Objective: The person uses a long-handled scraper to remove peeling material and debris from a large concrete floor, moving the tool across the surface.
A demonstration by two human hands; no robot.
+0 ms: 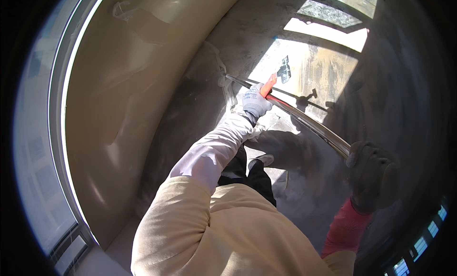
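A long metal pole (314, 123) runs slantwise across my front, its far tip near crumpled plastic sheeting (228, 92) by the wall. My left hand (256, 99), in a light knitted glove, is closed around the pole towards its far end and also around the red handle of a scraper (270, 84). The scraper's dark blade, smeared with white, points away from me. My right hand (371, 174), in a dark glove and in shadow, is closed around the pole's near end at the right. What the pole's tip touches cannot be told.
A smooth beige wall (135, 79) rises at the left, beside a framed window (57, 108). The floor (321, 65) is stained, with bright patches of sunlight and shadows. My shoe (263, 159) stands near loose plastic. More windows (420, 245) show at the lower right.
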